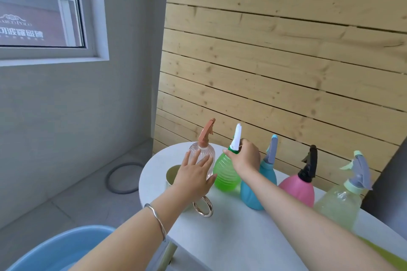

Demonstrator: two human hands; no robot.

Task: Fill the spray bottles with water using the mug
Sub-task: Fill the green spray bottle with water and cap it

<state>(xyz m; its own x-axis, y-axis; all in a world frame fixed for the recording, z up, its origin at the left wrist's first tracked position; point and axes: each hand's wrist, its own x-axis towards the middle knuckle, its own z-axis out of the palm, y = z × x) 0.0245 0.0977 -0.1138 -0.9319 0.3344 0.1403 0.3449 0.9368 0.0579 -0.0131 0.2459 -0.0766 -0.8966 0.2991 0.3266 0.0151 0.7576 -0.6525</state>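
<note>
A blue basin (59, 251) is seen nearest, below the white tabletop (231, 237). The mug (176, 177) is partly hidden behind the left hand (195, 175), laid open-fingered against the clear bottle (202, 156). The green bottle's (225, 171) neck is pinched by the right hand (245, 157). Blue, pink and yellow bottles are lined up rightward.

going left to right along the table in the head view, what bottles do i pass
clear bottle with a copper sprayer → green bottle with a white sprayer → blue bottle → pink bottle with a black sprayer → pale yellow-green bottle
</note>
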